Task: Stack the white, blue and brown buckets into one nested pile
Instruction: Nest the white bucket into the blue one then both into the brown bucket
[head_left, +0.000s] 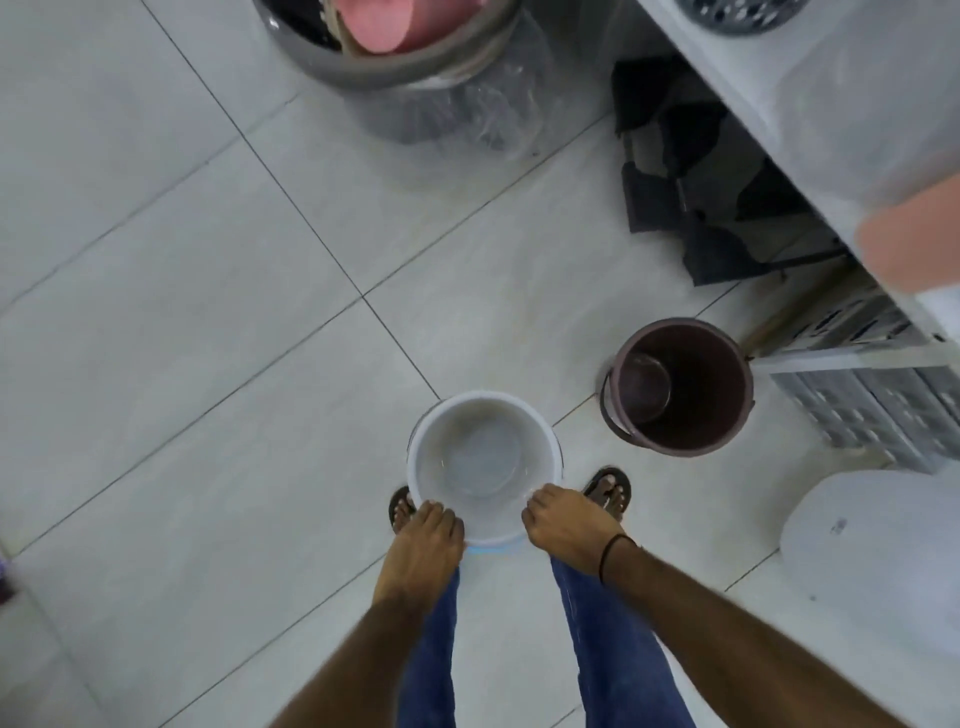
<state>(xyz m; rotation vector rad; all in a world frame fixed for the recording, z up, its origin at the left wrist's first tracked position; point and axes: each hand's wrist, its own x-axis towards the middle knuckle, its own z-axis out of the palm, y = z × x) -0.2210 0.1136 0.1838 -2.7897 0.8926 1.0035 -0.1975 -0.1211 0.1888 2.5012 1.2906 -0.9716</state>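
We grip the white bucket by its near rim, left hand and right hand closed; brown bucket stands at two o'clock. Misaligned rims could jam nesting.

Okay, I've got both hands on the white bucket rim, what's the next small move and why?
Probably carry the round white plastic bucket to the right and forward, over the open brown plastic bucket, which stands upright and apart on the tiled floor. Your left hand and right hand grip its near rim, and a blue edge shows beneath it, so those two look nested already.
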